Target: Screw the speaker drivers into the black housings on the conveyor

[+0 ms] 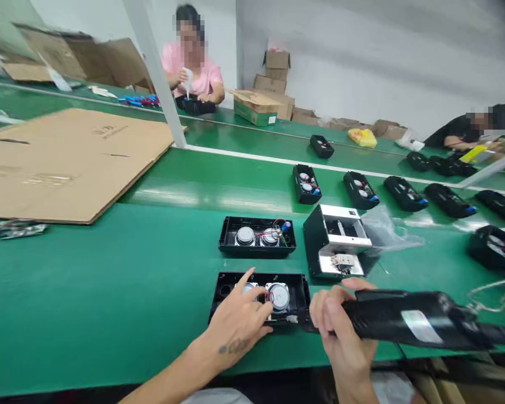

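Note:
In front of me lies a black speaker housing (297, 289), open side up, with two round speakers (278, 296) inside. My left hand (246, 308) grips its near wall, some fingers reaching in over the speakers and the thumb near the outer side. My right hand (343, 320) is wrapped round a black electric screwdriver (398, 318), held nearly level. Its front end points left at the housing's near right corner; the tip is hard to make out. Just behind lies a second open housing (231, 247) with two speakers, red wires and a blue part.
A black and silver screw feeder (340, 241) stands right of the housings, beside clear plastic film (389, 230). More housings (307, 185) line the back right. A cardboard sheet (76, 163) covers the left. One person (193, 73) works across the bench, another (458, 134) far right.

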The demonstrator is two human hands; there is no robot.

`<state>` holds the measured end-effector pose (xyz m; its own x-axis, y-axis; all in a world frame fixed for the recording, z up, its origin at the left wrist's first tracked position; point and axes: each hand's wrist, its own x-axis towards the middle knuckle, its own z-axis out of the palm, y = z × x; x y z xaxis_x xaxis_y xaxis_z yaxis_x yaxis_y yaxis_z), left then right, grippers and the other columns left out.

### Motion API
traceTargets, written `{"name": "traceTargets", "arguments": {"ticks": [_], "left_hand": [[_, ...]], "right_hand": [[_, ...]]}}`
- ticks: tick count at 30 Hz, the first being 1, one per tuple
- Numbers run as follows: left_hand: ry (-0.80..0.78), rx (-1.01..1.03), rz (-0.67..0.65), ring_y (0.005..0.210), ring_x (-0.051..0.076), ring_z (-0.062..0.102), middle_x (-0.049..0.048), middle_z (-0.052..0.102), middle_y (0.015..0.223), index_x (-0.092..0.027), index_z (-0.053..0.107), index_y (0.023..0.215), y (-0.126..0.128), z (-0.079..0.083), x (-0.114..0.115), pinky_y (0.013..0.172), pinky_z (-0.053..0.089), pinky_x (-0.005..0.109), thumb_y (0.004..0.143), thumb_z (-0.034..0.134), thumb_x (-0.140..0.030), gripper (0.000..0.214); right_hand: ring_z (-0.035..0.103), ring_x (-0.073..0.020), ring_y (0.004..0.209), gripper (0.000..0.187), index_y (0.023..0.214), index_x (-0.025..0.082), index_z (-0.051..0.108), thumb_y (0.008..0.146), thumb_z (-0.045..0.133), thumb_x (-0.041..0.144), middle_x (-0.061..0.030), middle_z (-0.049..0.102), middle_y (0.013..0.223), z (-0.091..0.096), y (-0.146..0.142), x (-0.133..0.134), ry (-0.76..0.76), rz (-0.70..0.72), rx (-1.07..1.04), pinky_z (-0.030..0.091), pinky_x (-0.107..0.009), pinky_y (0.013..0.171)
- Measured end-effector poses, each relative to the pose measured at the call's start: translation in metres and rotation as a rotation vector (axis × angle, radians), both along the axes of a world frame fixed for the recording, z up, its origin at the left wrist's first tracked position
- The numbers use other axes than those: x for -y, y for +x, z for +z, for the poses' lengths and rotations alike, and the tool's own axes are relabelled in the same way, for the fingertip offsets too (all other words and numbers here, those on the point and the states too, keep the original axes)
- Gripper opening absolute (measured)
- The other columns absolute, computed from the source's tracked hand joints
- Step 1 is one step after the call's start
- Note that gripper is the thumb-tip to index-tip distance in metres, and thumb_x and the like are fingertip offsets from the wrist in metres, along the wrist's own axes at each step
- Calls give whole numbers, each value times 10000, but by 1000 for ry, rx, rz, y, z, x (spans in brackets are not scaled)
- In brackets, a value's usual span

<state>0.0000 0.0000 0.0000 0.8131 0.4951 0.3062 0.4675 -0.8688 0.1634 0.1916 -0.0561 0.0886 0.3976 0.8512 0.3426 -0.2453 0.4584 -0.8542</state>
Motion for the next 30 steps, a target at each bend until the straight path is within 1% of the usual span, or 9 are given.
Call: {"name": "traceTargets", "arguments": {"ticks": [6, 11, 16, 20, 25, 28, 30], "left_hand": [[-28, 11, 4, 1158, 234, 721, -17, 775, 777, -206, 636, 984, 0, 4, 2, 1384, 5, 559, 876, 891, -445, 366], [-55, 2, 0, 1202, 231, 705, -1, 802, 863, -202, 637, 1031, -2, 9, 2, 1381, -35, 550, 867, 901, -425, 382], [-60, -14, 5, 1203, 233, 706, -13, 779, 781, -203, 640, 1017, -1, 8, 2, 1377, -81, 563, 887, 884, -443, 367], [-46, 0, 6, 1146, 240, 727, -30, 735, 681, -200, 645, 964, 0, 9, 3, 1371, -112, 586, 908, 862, -456, 340], [-35, 70, -1, 1106, 226, 737, -34, 753, 708, -203, 650, 927, 0, 9, 2, 1360, -164, 569, 904, 868, -446, 327], [-54, 73, 7, 1108, 230, 734, -36, 740, 677, -203, 654, 909, 1, 6, 2, 1365, -141, 573, 923, 845, -463, 324], [-68, 67, 10, 1108, 238, 733, -32, 738, 676, -209, 655, 898, 2, 3, 3, 1372, -85, 597, 939, 825, -471, 315]], "right_hand": [[458, -71, 460, 243, 1239, 319, 583, 1038, 650, 200, 111, 509, 627, -5, -5, -2, -22, 23, 12, 426, -222, 470], [474, -67, 470, 233, 1232, 308, 575, 1042, 638, 190, 108, 515, 658, -9, -6, -3, -24, 24, 21, 441, -226, 482], [501, -68, 474, 190, 1199, 301, 562, 1053, 628, 198, 110, 526, 670, -13, -10, -5, -24, 44, 80, 446, -222, 488], [485, -72, 472, 191, 1157, 306, 539, 1052, 624, 171, 115, 519, 669, -19, -15, -2, -21, 73, 109, 440, -219, 486], [489, -92, 516, 212, 1142, 309, 515, 1056, 588, 130, 107, 516, 663, -25, -16, 2, 4, 103, 185, 449, -250, 544], [498, -105, 538, 226, 1139, 312, 512, 1044, 600, 127, 101, 511, 670, -28, -16, 4, 23, 116, 227, 450, -264, 558], [508, -112, 543, 207, 1112, 313, 508, 1042, 617, 151, 97, 518, 676, -31, -19, 7, -11, 101, 244, 445, -267, 552]]}}
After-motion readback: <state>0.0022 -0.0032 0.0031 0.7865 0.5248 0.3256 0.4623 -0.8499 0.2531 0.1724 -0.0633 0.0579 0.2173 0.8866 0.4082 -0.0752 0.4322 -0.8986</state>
